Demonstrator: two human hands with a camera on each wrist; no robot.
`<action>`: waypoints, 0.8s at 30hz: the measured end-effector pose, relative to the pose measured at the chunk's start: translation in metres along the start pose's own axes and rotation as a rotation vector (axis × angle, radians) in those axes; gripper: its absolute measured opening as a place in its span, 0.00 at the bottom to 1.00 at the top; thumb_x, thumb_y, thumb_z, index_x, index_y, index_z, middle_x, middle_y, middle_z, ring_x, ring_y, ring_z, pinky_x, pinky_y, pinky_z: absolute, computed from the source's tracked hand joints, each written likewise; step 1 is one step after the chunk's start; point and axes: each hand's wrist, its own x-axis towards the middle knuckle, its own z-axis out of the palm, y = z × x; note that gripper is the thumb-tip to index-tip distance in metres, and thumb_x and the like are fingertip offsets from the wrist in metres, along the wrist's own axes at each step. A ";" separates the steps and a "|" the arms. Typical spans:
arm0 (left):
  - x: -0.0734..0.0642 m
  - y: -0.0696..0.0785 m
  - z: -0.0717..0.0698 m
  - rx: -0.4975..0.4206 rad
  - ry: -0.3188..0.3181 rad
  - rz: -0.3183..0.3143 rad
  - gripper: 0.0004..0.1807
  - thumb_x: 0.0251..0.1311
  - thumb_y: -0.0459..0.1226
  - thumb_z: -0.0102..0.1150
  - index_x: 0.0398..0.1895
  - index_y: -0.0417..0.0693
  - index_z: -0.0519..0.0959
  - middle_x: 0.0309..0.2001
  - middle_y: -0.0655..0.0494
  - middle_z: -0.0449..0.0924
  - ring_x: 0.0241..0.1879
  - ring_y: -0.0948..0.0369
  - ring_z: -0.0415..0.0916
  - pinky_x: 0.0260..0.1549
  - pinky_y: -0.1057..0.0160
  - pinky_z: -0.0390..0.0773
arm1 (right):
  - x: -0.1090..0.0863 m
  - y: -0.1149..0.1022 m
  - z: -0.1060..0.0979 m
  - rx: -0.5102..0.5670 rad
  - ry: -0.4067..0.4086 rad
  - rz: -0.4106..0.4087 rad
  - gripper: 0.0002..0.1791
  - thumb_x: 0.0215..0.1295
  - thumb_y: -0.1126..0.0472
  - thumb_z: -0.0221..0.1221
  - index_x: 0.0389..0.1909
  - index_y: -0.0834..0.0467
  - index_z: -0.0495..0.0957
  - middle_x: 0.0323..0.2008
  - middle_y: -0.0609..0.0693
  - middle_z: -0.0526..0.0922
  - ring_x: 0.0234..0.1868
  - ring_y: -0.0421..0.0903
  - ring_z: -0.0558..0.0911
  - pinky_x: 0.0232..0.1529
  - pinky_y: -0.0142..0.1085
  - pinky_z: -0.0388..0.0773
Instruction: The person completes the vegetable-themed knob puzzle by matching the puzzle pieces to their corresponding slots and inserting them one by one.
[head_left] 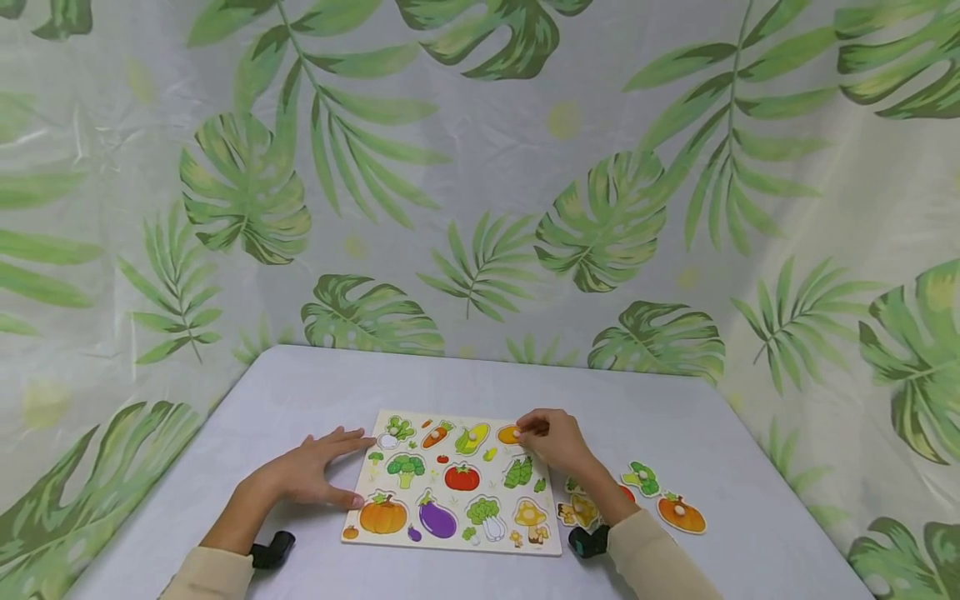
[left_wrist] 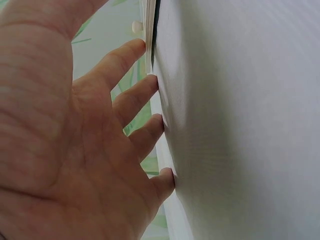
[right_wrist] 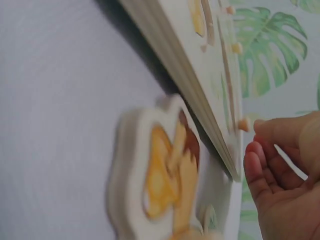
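Note:
A wooden vegetable puzzle board (head_left: 431, 546) lies on the table. Its back row holds knobbed pieces, among them a carrot (head_left: 435, 435), a corn cob (head_left: 472, 438) and an orange oval piece (head_left: 508, 434) in the far right corner. My right hand (head_left: 555, 439) is over that corner; in the right wrist view its thumb tip is right beside a small knob (right_wrist: 243, 124), fingers bent, nothing seen between them. My left hand (head_left: 318, 471) rests at the board's left edge, thumb and fingers spread; its fingertips touch down near the board's edge (left_wrist: 149, 35).
Loose pieces lie right of the board: a mushroom piece (head_left: 583, 510), a leafy green piece (head_left: 642, 478), a pumpkin (head_left: 681, 513), and a red one (head_left: 627, 493) partly hidden by my right forearm. Patterned leaf cloth (head_left: 480, 167) hangs behind the white table (head_left: 315, 387).

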 end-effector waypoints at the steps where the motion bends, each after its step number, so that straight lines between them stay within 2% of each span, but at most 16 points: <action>1: 0.000 0.000 0.000 0.005 0.001 0.003 0.54 0.45 0.68 0.72 0.77 0.65 0.66 0.81 0.50 0.57 0.81 0.37 0.46 0.73 0.24 0.40 | 0.000 0.001 -0.002 0.007 0.002 -0.004 0.06 0.65 0.65 0.69 0.43 0.57 0.88 0.36 0.48 0.88 0.35 0.41 0.83 0.38 0.33 0.82; 11: 0.000 0.004 -0.002 0.001 0.019 0.024 0.53 0.44 0.66 0.74 0.75 0.59 0.70 0.77 0.51 0.67 0.79 0.35 0.51 0.72 0.23 0.48 | -0.012 0.012 -0.034 0.001 -0.012 0.005 0.08 0.68 0.64 0.66 0.46 0.58 0.87 0.39 0.48 0.88 0.39 0.42 0.84 0.41 0.34 0.82; 24: -0.001 0.003 -0.002 0.009 0.018 0.017 0.52 0.45 0.66 0.74 0.75 0.60 0.71 0.76 0.50 0.67 0.78 0.33 0.52 0.69 0.21 0.52 | -0.037 0.035 -0.072 -0.098 0.037 0.098 0.08 0.66 0.64 0.68 0.45 0.59 0.87 0.38 0.48 0.89 0.37 0.41 0.84 0.39 0.30 0.82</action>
